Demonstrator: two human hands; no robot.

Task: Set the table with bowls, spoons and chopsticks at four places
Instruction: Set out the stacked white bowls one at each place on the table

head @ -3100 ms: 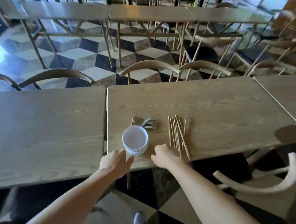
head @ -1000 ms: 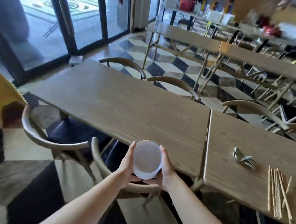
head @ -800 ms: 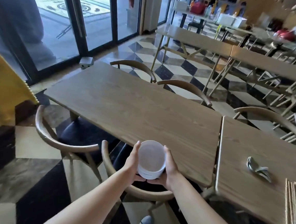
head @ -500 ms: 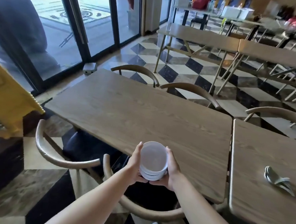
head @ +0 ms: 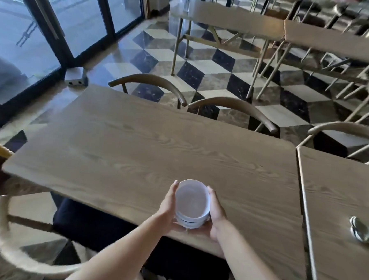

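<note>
Now the stack of white bowls [head: 192,204] is out over the near edge of the long wooden table [head: 136,146], where half a second ago it hung short of it, above the chair. That reads to me as the carry ending and the first placing about to begin; nothing is laid on this table yet.

Left hand [head: 167,205] cups the stack's left wall, fingers straight and pressed along the side; right hand [head: 215,212] mirrors it on the right, palm curled under the base. Both are half closed around the bowls, gripping them between them. I can't tell whether the bottom bowl touches the wood or rides just above it.

Off to the right, on the neighbouring table [head: 337,190], the spoons [head: 361,231] lie in a small heap, well apart from the bowls. The chopsticks are out of view.

Farther on, two curved chair backs [head: 232,108] sit tucked at the far side, marking likely places to set.
</note>
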